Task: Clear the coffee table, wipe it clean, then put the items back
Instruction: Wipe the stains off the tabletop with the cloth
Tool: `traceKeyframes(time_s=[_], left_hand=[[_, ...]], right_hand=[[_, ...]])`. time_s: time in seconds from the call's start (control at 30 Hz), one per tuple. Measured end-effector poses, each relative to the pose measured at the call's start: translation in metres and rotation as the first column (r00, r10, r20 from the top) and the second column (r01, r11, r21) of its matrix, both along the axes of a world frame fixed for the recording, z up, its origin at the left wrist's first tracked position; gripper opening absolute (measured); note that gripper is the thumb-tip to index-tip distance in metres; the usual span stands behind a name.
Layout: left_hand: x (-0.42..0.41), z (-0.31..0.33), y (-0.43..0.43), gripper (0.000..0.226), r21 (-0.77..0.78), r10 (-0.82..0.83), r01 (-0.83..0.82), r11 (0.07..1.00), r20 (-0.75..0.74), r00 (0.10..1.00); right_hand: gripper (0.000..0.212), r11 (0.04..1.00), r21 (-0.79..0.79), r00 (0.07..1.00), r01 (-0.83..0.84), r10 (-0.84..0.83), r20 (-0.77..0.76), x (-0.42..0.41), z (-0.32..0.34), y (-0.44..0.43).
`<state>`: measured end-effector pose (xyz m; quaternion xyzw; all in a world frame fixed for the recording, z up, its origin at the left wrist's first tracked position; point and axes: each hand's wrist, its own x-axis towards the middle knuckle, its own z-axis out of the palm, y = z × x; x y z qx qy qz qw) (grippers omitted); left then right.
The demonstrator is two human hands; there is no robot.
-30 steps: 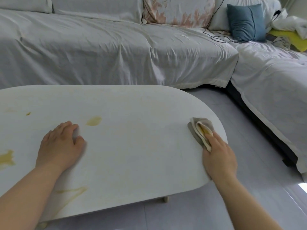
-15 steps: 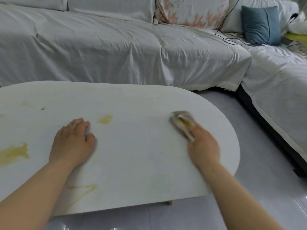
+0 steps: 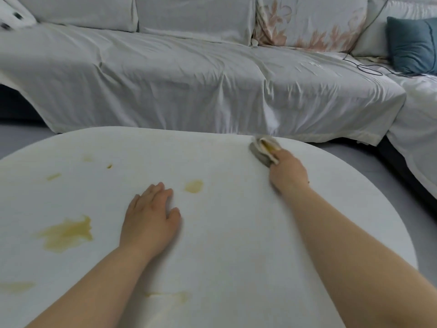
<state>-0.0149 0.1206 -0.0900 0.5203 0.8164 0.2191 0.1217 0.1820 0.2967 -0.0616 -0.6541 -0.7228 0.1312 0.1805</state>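
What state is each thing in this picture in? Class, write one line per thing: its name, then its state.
coffee table: bare of items, partly wiped, stained.
yellow stains: unwiped, on the table's left part.
cloth: folded, yellow-soiled, pressed down at the far edge.
right hand: gripping the cloth.
left hand: flat on the table, empty.
sofa: covered with a wrinkled sheet.
blue cushion: upright on the sofa.

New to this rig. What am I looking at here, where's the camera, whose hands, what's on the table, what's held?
There is no robot: a person wears one wide-angle camera on the head, looking forward and down. The left hand rests flat on the white coffee table, bracing. The right hand presses a folded, yellow-stained cloth near the table's far edge. Yellowish spills remain on the left part, one just ahead of the left hand. Behind is a sheet-covered sofa.
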Motion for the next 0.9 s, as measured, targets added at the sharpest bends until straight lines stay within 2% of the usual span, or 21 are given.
traceKeyframes(time_s=[0.07,0.13,0.23,0.3,0.37,0.43,0.5,0.57,0.63,0.67,0.77,0.83,0.87,0.9], left_hand=[[-0.009,0.005,-0.001,0.046,0.02,-0.017,0.016,1.0,0.061,0.998],[-0.022,0.006,-0.002,0.045,0.034,-0.027,0.025,0.999,0.044,0.999],[-0.032,-0.001,-0.005,0.043,0.056,-0.059,0.062,0.996,-0.049,0.997],[-0.032,-0.004,-0.005,0.041,0.092,-0.06,0.065,0.994,-0.058,0.997],[-0.03,-0.005,-0.005,0.041,0.113,-0.052,0.058,0.992,-0.058,0.997],[-0.03,-0.006,-0.005,0.041,0.117,-0.058,0.066,0.991,-0.068,0.996],[-0.03,-0.008,-0.005,0.041,0.114,-0.058,0.067,0.991,-0.082,0.995],[-0.03,-0.009,-0.006,0.041,0.11,-0.057,0.068,0.992,-0.098,0.994],[-0.03,-0.008,-0.006,0.042,0.112,-0.053,0.064,0.992,-0.098,0.994],[-0.03,-0.007,-0.006,0.042,0.115,-0.053,0.064,0.991,-0.095,0.994],[-0.03,-0.006,-0.006,0.042,0.119,-0.05,0.06,0.991,-0.081,0.995],[-0.029,-0.004,-0.006,0.041,0.124,-0.042,0.051,0.991,-0.073,0.996],[-0.029,-0.004,-0.006,0.041,0.127,-0.042,0.051,0.991,-0.072,0.996],[-0.029,-0.004,-0.006,0.041,0.133,-0.043,0.052,0.99,-0.069,0.997]], right_hand=[[0.037,0.991,-0.056,0.993,0.121,-0.122,-0.008,-0.022,0.003,0.015],[0.037,0.993,-0.075,0.996,0.087,-0.088,-0.008,-0.059,0.002,0.014],[0.038,0.983,-0.015,0.983,-0.185,0.185,0.012,-0.118,-0.005,-0.001],[0.04,0.907,0.015,0.906,-0.42,0.418,0.068,-0.142,-0.013,-0.009],[0.043,0.847,0.012,0.844,-0.531,0.528,0.093,-0.142,-0.015,-0.004],[0.043,0.885,0.023,0.883,-0.464,0.46,0.095,-0.123,-0.013,0.014],[0.039,0.961,0.045,0.955,-0.272,0.264,0.139,-0.098,-0.011,0.033],[0.035,0.996,0.044,0.98,-0.083,0.074,0.187,-0.082,-0.009,0.043],[0.037,1.0,0.022,0.983,-0.011,0.007,0.183,-0.088,-0.008,0.041],[0.038,0.999,0.008,0.987,-0.035,0.033,0.16,-0.098,-0.008,0.034],[0.041,0.946,0.021,0.943,-0.323,0.32,0.097,-0.13,-0.015,-0.005],[0.044,0.826,0.044,0.826,-0.561,0.556,0.091,-0.135,-0.022,-0.032],[0.045,0.773,0.058,0.774,-0.632,0.625,0.102,-0.128,-0.023,-0.037],[0.046,0.756,0.075,0.759,-0.65,0.642,0.106,-0.118,-0.021,-0.033]])
